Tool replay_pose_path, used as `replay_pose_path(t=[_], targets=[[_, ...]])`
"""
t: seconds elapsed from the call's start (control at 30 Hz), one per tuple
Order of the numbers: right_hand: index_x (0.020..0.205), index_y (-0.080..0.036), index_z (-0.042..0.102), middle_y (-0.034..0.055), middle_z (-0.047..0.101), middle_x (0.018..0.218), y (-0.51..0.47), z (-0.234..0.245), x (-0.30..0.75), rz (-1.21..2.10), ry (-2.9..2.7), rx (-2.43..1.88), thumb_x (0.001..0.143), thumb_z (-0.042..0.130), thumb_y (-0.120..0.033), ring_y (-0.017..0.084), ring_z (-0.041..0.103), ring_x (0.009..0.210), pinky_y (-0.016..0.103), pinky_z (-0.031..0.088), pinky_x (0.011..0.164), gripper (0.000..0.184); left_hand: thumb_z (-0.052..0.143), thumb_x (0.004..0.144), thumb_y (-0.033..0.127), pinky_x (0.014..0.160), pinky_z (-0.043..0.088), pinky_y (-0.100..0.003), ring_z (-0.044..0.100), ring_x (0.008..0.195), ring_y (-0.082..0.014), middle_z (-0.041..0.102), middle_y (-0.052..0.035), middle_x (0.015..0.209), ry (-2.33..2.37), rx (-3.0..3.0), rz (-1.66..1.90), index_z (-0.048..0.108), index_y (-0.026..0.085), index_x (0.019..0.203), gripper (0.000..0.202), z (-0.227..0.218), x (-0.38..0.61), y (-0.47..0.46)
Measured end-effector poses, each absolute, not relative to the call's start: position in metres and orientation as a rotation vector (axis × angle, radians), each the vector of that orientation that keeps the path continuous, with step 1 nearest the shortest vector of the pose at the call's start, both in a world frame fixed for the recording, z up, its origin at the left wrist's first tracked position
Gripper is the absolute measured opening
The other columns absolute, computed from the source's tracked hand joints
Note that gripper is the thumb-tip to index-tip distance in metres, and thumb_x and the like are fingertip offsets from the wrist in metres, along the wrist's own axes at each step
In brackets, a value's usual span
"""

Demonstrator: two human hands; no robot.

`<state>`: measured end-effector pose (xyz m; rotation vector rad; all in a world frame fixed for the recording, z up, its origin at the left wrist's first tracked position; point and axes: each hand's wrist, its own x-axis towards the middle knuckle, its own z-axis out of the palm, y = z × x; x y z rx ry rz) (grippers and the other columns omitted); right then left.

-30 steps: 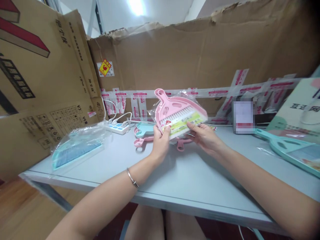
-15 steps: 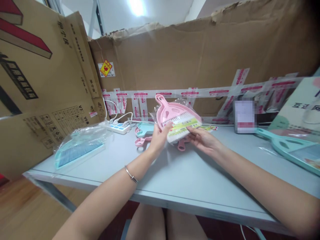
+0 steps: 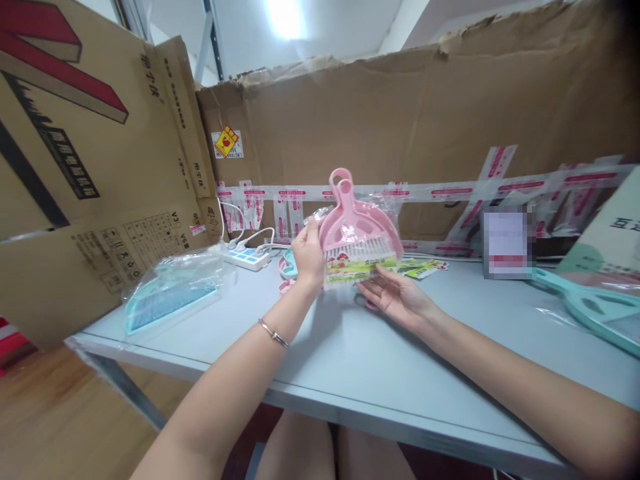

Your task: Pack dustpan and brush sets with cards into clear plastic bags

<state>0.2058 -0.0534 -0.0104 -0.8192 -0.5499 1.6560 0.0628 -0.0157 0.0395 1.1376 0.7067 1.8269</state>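
A pink dustpan and brush set [image 3: 357, 223] in clear plastic wrap is held up over the table. Its handles point upward, and white bristles face me above a yellow-green printed label [image 3: 350, 269]. My left hand [image 3: 309, 259] is closed on the set's left edge. At the lower right, my right hand [image 3: 403, 297] pinches the set near the label's end, thumb in front, fingers lower down. Behind the set, parts of turquoise [image 3: 288, 263] and pink plastic pieces lie on the table, mostly hidden. Another printed card [image 3: 423, 268] lies just right of the set.
On the grey table [image 3: 320, 353], a bagged turquoise dustpan and brush set [image 3: 173, 297] lies left, and a turquoise dustpan [image 3: 580, 297] right. A power strip [image 3: 247, 257] with cables sits at the back. Cardboard walls [image 3: 350, 127] enclose the rear and left. A blurred phone-like object [image 3: 507, 240] stands right.
The pink set has turned from a tilt to nearly upright, its label now facing me. My left hand has shifted up its side, and my right hand has moved slightly lower.
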Motion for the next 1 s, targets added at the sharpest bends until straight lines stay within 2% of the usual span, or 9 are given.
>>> replay_pose_path(t=[0.1,0.23,0.33,0.43,0.57,0.67,0.77,0.87,1.0], targets=[[0.071,-0.020,0.055,-0.0004,0.065,0.063,-0.053,-0.013,0.207,1.654,-0.536,-0.803,0.079,0.060,-0.019,0.018,0.067,0.063,0.026,0.051,0.048,0.010,0.058,0.079,0.031,0.077,0.044,-0.027,0.060,0.083,-0.0141,0.067,-0.0034,0.084,0.722,1.314,1.883,0.067,0.018,0.076,0.016,0.051,0.063,-0.014],[0.067,-0.020,0.053,0.0003,0.065,0.065,-0.049,-0.018,0.209,1.591,-0.516,-0.793,0.079,0.059,-0.018,0.017,0.066,0.063,0.027,0.052,0.048,0.014,0.054,0.079,0.023,0.065,0.042,-0.022,0.052,0.063,-0.0084,0.057,0.0018,0.066,0.744,1.210,1.881,0.056,0.016,0.066,0.015,0.059,0.070,-0.010],[0.070,-0.021,0.052,-0.0024,0.064,0.065,-0.044,-0.021,0.215,1.495,-0.504,-0.774,0.079,0.055,-0.008,0.011,0.063,0.057,0.023,0.055,0.055,0.016,0.061,0.075,0.028,0.056,0.036,-0.021,0.043,0.055,-0.0071,0.047,0.0050,0.058,0.818,1.410,1.722,0.046,0.017,0.060,0.024,0.058,0.070,-0.007],[0.075,-0.022,0.052,-0.0026,0.065,0.072,-0.040,-0.023,0.221,1.460,-0.539,-0.746,0.077,0.057,-0.006,0.010,0.062,0.058,0.023,0.055,0.055,0.017,0.064,0.074,0.038,0.054,0.033,-0.023,0.042,0.054,-0.0087,0.046,0.0043,0.058,0.896,1.600,1.560,0.046,0.018,0.059,0.030,0.057,0.057,-0.002],[0.076,-0.022,0.051,-0.0022,0.064,0.070,-0.041,-0.025,0.219,1.493,-0.600,-0.716,0.076,0.063,-0.012,0.012,0.060,0.057,0.025,0.055,0.054,0.015,0.058,0.080,0.035,0.055,0.026,-0.025,0.035,0.051,-0.0093,0.039,0.0056,0.051,1.024,1.876,1.896,0.041,0.019,0.053,0.036,0.054,0.041,0.001],[0.079,-0.021,0.052,-0.0010,0.063,0.070,-0.043,-0.026,0.216,1.537,-0.612,-0.722,0.078,0.061,-0.015,0.013,0.060,0.056,0.026,0.055,0.051,0.011,0.054,0.085,0.032,0.055,0.024,-0.026,0.032,0.048,-0.0098,0.040,0.0059,0.050,1.104,1.919,2.015,0.045,0.020,0.058,0.030,0.052,0.042,-0.004],[0.081,-0.021,0.053,-0.0006,0.064,0.073,-0.042,-0.025,0.216,1.533,-0.595,-0.731,0.078,0.059,-0.012,0.012,0.062,0.059,0.024,0.056,0.053,0.011,0.052,0.086,0.027,0.058,0.027,-0.024,0.039,0.052,-0.0102,0.047,0.0044,0.056,1.007,1.937,1.937,0.050,0.021,0.065,0.022,0.053,0.049,-0.008],[0.081,-0.021,0.053,-0.0009,0.064,0.072,-0.042,-0.023,0.217,1.509,-0.576,-0.738,0.078,0.058,-0.009,0.011,0.062,0.061,0.022,0.056,0.054,0.013,0.050,0.086,0.024,0.060,0.031,-0.023,0.045,0.058,-0.0106,0.052,0.0025,0.062,0.901,1.876,1.885,0.048,0.020,0.064,0.022,0.055,0.053,-0.008],[0.081,-0.020,0.052,-0.0010,0.062,0.066,-0.045,-0.020,0.213,1.523,-0.586,-0.754,0.081,0.056,-0.015,0.012,0.059,0.052,0.024,0.052,0.045,0.007,0.048,0.087,0.028,0.062,0.036,-0.024,0.048,0.060,-0.0112,0.054,0.0014,0.062,0.972,1.746,2.000,0.048,0.019,0.064,0.024,0.053,0.050,-0.003]])
